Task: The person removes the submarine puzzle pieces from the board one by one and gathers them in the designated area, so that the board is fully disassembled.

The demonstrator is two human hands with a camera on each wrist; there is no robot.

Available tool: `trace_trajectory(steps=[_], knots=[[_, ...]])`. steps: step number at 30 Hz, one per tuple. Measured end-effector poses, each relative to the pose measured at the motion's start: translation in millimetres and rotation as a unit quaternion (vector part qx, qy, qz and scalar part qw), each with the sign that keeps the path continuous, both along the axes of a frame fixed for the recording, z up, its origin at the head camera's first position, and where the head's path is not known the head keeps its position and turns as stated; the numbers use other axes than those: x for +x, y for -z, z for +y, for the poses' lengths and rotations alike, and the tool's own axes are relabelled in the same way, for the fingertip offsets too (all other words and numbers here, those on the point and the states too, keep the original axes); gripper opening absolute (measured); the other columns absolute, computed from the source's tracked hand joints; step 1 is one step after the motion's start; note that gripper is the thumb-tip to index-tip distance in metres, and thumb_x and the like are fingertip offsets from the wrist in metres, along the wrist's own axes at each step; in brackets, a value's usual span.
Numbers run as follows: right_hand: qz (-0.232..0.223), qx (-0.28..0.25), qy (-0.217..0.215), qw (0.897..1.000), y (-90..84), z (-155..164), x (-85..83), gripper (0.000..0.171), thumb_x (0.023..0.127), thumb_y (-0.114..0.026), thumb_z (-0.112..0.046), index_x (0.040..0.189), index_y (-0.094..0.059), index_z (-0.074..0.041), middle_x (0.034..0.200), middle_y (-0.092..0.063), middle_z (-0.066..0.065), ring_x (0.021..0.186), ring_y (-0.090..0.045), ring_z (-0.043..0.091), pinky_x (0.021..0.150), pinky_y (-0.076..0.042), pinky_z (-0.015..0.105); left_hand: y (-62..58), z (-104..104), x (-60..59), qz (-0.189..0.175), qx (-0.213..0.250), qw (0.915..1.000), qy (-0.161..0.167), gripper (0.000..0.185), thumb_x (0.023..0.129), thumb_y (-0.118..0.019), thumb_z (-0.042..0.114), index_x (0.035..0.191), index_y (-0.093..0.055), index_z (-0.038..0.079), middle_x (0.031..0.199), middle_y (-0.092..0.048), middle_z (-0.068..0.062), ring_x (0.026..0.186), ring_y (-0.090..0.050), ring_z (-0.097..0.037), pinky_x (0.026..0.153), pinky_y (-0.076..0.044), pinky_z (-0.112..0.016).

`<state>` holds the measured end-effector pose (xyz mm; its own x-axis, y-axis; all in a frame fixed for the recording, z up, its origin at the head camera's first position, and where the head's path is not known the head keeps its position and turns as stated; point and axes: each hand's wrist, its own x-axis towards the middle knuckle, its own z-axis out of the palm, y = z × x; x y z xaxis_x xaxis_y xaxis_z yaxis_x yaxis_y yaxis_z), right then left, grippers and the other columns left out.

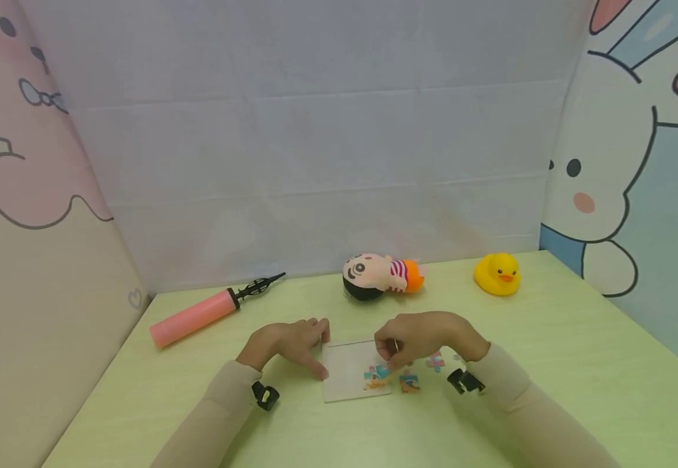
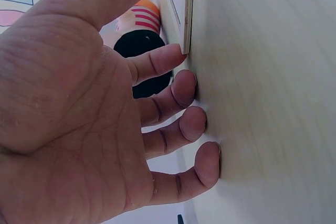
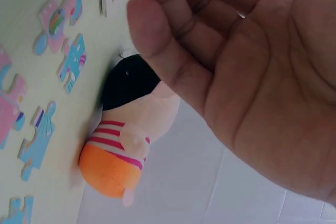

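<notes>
Left hand (image 1: 292, 344) presses open fingers beside the puzzle tray (image 1: 347, 370), steadying it well, while the right hand (image 1: 417, 338) apparently pinches a piece.

A pale square puzzle board (image 1: 347, 374) lies flat on the green table, near the front edge at the centre. It is thin, with a light wooden edge that shows in the left wrist view (image 2: 188, 14). Its far and left parts are bare; a few joined puzzle pieces (image 1: 376, 376), blue with orange and pink, sit at its 4 o'clock corner. One loose piece (image 1: 410, 383), blue and orange, lies just beside the board at 4 o'clock, off its edge. Another loose piece (image 1: 435, 361), pink and blue, lies farther out at 3 o'clock. More pieces (image 3: 58, 22), pink and pale blue with knobbed outlines, lie flat and scattered in the right wrist view.
</notes>
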<state>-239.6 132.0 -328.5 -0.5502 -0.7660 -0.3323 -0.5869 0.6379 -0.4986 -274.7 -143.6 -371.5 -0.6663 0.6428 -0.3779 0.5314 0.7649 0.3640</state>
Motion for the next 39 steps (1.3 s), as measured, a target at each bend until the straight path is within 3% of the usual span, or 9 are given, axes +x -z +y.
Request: trace_trajectory(steps=[6,10,14,21,27,39], knots=[[-0.093,0.006,0.028,0.995,-3.9,19.6,-5.9,0.019,0.092,-0.072,-0.009,0.081,-0.058,-0.013,0.072,-0.058,-0.003,0.057,-0.058,0.029,0.06,-0.048,0.027,2.3,-1.4,-2.9,-0.001,0.0,1.0,0.0,0.053,0.082,-0.082,0.041,0.11,-0.044,0.017,0.094,-0.045,-0.002,0.085,-0.04,-0.016,0.076,-0.035,-0.032],[-0.143,0.004,0.06,0.988,-2.4,30.9,-11.0,0.016,0.091,-0.072,-0.006,0.081,-0.059,-0.009,0.068,-0.059,0.001,0.052,-0.057,0.022,0.059,-0.052,0.031,1.5,-1.4,-3.3,-0.004,0.0,1.0,0.0,0.053,0.082,-0.082,0.042,0.11,-0.044,0.018,0.095,-0.045,-0.002,0.086,-0.04,-0.016,0.077,-0.035,-0.032],[-0.156,0.031,0.084,0.984,-0.2,40.9,-14.8,0.015,0.088,-0.073,-0.007,0.079,-0.062,-0.009,0.065,-0.063,0.003,0.053,-0.058,0.013,0.058,-0.053,0.029,0.4,-0.8,-2.6,-0.004,0.0,1.0,0.0,0.053,0.082,-0.082,0.042,0.11,-0.044,0.017,0.094,-0.045,-0.002,0.086,-0.04,-0.016,0.076,-0.035,-0.032],[-0.186,0.067,0.113,0.974,5.2,52.7,-19.4,0.011,0.086,-0.073,-0.004,0.077,-0.068,-0.009,0.065,-0.066,0.004,0.053,-0.06,0.012,0.055,-0.052,0.028,-2.4,-0.5,-1.0,-0.006,0.0,1.0,-0.007,0.053,0.082,-0.082,0.041,0.11,-0.044,0.017,0.094,-0.045,-0.002,0.086,-0.041,-0.016,0.076,-0.035,-0.032],[-0.186,0.095,0.124,0.97,7.5,55.4,-19.2,0.013,0.084,-0.075,-0.002,0.074,-0.072,-0.009,0.066,-0.069,0.005,0.052,-0.061,0.013,0.053,-0.052,0.028,-2.7,-0.4,-0.1,-0.005,0.001,1.0,-0.003,0.053,0.081,-0.082,0.041,0.11,-0.045,0.016,0.094,-0.045,-0.002,0.086,-0.041,-0.016,0.076,-0.035,-0.032],[-0.132,0.159,0.169,0.964,8.4,55.2,-17.1,0.01,0.079,-0.081,-0.008,0.073,-0.075,-0.013,0.068,-0.072,0.004,0.049,-0.052,0.011,0.046,-0.035,0.024,-2.3,-0.2,-1.6,-0.002,0.004,1.0,0.002,0.054,0.082,-0.082,0.039,0.11,-0.045,0.014,0.095,-0.045,-0.003,0.086,-0.042,-0.017,0.076,-0.035,-0.032]])
